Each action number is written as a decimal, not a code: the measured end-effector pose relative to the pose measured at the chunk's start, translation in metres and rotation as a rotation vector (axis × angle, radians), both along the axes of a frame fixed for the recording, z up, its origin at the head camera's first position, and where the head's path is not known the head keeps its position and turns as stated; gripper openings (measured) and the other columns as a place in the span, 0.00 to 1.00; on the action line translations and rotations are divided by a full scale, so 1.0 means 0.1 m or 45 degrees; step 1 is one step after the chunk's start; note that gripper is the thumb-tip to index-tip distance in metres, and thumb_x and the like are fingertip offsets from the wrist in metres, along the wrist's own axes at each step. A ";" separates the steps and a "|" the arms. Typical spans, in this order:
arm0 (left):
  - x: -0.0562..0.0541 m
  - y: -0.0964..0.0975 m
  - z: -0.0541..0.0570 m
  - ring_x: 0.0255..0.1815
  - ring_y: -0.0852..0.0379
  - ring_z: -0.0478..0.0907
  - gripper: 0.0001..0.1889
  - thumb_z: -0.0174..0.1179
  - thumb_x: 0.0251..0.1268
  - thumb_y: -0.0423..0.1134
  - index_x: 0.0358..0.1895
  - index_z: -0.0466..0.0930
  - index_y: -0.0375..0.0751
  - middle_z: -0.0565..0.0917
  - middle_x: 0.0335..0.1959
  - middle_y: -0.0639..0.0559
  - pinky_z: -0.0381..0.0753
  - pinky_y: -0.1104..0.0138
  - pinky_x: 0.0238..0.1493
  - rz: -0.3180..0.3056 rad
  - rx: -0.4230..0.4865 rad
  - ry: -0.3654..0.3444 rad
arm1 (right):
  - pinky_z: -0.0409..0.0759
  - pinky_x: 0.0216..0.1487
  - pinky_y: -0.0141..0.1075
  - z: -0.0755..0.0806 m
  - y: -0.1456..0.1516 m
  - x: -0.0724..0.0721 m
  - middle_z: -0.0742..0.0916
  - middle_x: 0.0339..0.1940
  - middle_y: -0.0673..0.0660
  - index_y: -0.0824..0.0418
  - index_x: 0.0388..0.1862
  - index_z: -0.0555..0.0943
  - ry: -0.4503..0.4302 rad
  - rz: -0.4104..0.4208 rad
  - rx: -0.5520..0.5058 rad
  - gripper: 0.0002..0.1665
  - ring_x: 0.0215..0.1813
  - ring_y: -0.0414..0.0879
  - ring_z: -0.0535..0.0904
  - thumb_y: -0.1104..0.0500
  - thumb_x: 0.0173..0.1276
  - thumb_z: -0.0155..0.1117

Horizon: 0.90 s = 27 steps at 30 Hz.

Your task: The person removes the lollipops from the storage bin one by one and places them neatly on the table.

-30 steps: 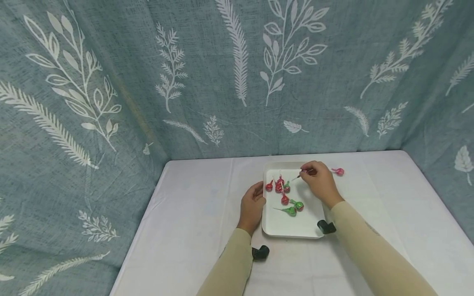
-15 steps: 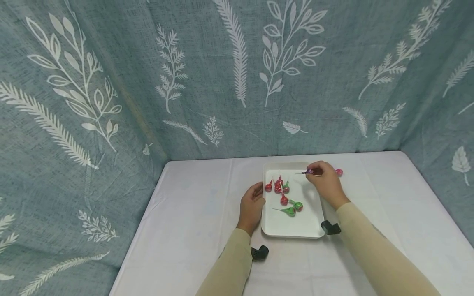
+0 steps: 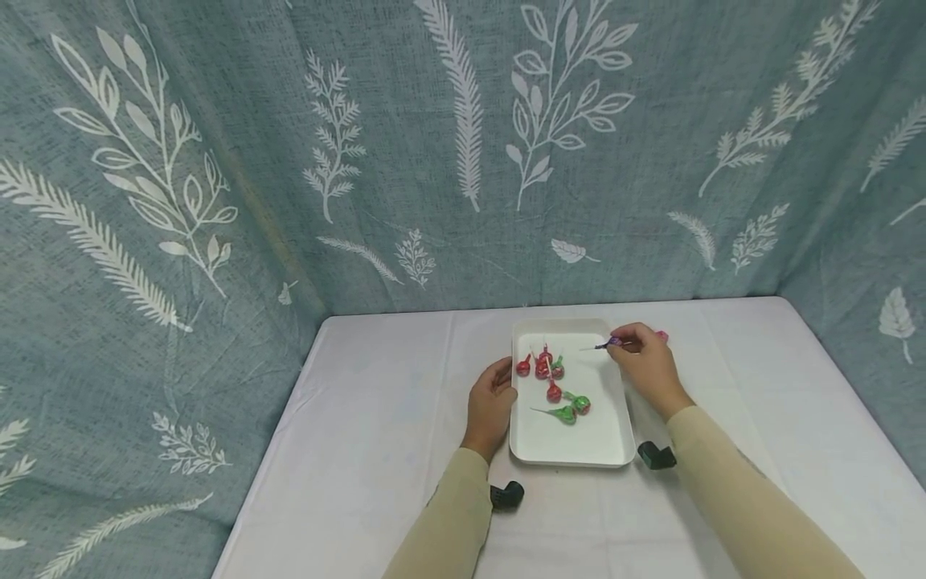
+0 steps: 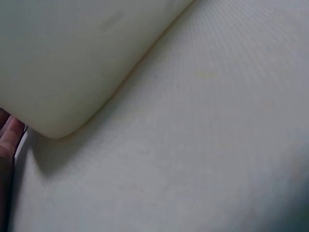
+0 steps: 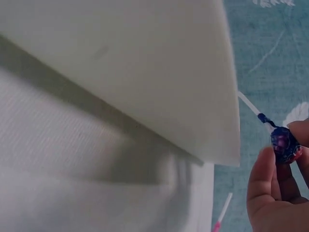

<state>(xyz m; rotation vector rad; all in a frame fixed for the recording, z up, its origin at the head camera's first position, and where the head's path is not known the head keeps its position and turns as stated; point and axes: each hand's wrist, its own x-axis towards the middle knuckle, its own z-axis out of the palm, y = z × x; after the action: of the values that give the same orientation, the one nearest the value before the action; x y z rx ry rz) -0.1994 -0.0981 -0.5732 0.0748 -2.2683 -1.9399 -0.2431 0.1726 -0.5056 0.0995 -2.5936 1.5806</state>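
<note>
My right hand [image 3: 646,359] pinches a dark blue-purple lollipop [image 3: 612,342] by its wrapped head, over the right rim of the white tray [image 3: 571,445]. The stick points left over the tray. In the right wrist view thumb and fingers close around the lollipop's head [image 5: 284,144], beside the tray's outer wall [image 5: 183,96]. My left hand [image 3: 492,406] rests against the tray's left side, fingers along the outer wall. Inside the tray lie several red lollipops [image 3: 553,392] in the upper left, and green ones [image 3: 566,414] near the middle.
A pink lollipop [image 3: 662,336] lies on the white-covered table [image 3: 383,426] right of the tray, mostly hidden behind my right hand. A leaf-patterned curtain [image 3: 463,161] hangs behind the table and at both sides.
My right hand has moved right with the blue-purple lollipop, from over the tray to its right rim, covering more of the pink lollipop. The left hand has stayed at the tray's side.
</note>
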 end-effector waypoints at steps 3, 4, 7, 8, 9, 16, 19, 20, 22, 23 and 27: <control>0.00 0.00 -0.01 0.68 0.51 0.82 0.31 0.54 0.67 0.27 0.75 0.77 0.38 0.83 0.69 0.46 0.81 0.60 0.68 -0.001 0.002 0.005 | 0.83 0.59 0.49 -0.03 0.02 0.01 0.86 0.59 0.69 0.70 0.62 0.81 0.000 -0.034 -0.024 0.17 0.60 0.63 0.83 0.63 0.80 0.66; -0.01 0.00 -0.01 0.68 0.50 0.82 0.31 0.54 0.66 0.26 0.75 0.77 0.37 0.83 0.69 0.46 0.81 0.60 0.68 -0.004 0.008 0.014 | 0.83 0.60 0.50 -0.03 0.04 0.01 0.85 0.59 0.69 0.70 0.62 0.81 0.000 -0.041 -0.034 0.17 0.60 0.63 0.83 0.62 0.80 0.65; -0.02 -0.01 -0.02 0.68 0.49 0.82 0.32 0.53 0.65 0.26 0.75 0.77 0.35 0.84 0.68 0.44 0.81 0.59 0.68 -0.013 0.024 0.043 | 0.82 0.59 0.49 -0.04 0.08 0.03 0.85 0.59 0.69 0.71 0.62 0.81 -0.001 -0.051 -0.042 0.17 0.59 0.62 0.83 0.62 0.81 0.65; -0.02 -0.01 -0.02 0.68 0.48 0.82 0.32 0.53 0.65 0.26 0.75 0.77 0.34 0.84 0.67 0.43 0.81 0.59 0.68 -0.016 0.030 0.051 | 0.81 0.58 0.47 -0.05 0.09 0.04 0.84 0.59 0.69 0.70 0.63 0.80 -0.007 -0.052 -0.045 0.18 0.59 0.62 0.83 0.62 0.81 0.64; -0.03 -0.01 -0.03 0.68 0.48 0.82 0.32 0.53 0.65 0.25 0.75 0.77 0.34 0.84 0.67 0.43 0.81 0.59 0.68 -0.019 0.037 0.055 | 0.81 0.57 0.45 -0.05 0.11 0.05 0.84 0.59 0.68 0.70 0.64 0.80 -0.014 -0.053 -0.047 0.18 0.59 0.61 0.82 0.61 0.82 0.64; -0.01 -0.01 -0.03 0.68 0.49 0.81 0.32 0.52 0.66 0.25 0.75 0.76 0.33 0.83 0.68 0.43 0.81 0.61 0.68 -0.023 0.046 0.047 | 0.80 0.45 0.29 -0.08 0.21 0.08 0.84 0.60 0.69 0.71 0.66 0.79 -0.031 -0.048 -0.062 0.20 0.56 0.57 0.81 0.60 0.83 0.64; -0.01 -0.01 -0.02 0.68 0.49 0.81 0.32 0.52 0.65 0.25 0.75 0.76 0.34 0.83 0.68 0.43 0.81 0.61 0.68 -0.023 0.048 0.046 | 0.80 0.44 0.27 -0.09 0.24 0.09 0.84 0.60 0.69 0.71 0.65 0.79 -0.029 -0.062 -0.058 0.20 0.57 0.57 0.81 0.60 0.83 0.64; -0.01 0.00 -0.02 0.68 0.48 0.81 0.32 0.52 0.65 0.25 0.75 0.76 0.34 0.83 0.68 0.43 0.81 0.60 0.68 -0.023 0.048 0.048 | 0.80 0.44 0.27 -0.09 0.26 0.09 0.84 0.60 0.69 0.71 0.65 0.79 -0.030 -0.069 -0.057 0.20 0.57 0.57 0.81 0.60 0.82 0.64; -0.01 0.00 -0.02 0.69 0.47 0.81 0.32 0.53 0.65 0.25 0.75 0.76 0.34 0.83 0.68 0.42 0.81 0.60 0.68 -0.024 0.051 0.047 | 0.80 0.44 0.26 -0.09 0.28 0.10 0.84 0.61 0.69 0.71 0.66 0.79 -0.040 -0.084 -0.059 0.20 0.58 0.57 0.81 0.60 0.82 0.64; -0.01 0.00 -0.02 0.69 0.48 0.81 0.32 0.53 0.65 0.25 0.75 0.76 0.34 0.83 0.68 0.43 0.81 0.60 0.68 -0.023 0.050 0.041 | 0.80 0.44 0.26 -0.09 0.29 0.10 0.84 0.61 0.70 0.71 0.66 0.79 -0.045 -0.089 -0.060 0.21 0.58 0.57 0.81 0.60 0.82 0.64; -0.02 0.00 -0.01 0.68 0.49 0.81 0.32 0.53 0.66 0.25 0.75 0.76 0.35 0.83 0.68 0.44 0.81 0.61 0.68 -0.023 0.048 0.031 | 0.80 0.42 0.26 -0.10 0.33 0.11 0.84 0.61 0.70 0.71 0.67 0.79 -0.045 -0.108 -0.072 0.21 0.56 0.54 0.81 0.60 0.82 0.65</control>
<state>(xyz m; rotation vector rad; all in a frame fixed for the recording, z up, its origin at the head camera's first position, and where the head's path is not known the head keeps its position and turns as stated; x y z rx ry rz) -0.2009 -0.0985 -0.5747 0.0349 -2.2252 -1.9824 -0.2319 0.2059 -0.5152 -0.0428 -2.5401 1.6392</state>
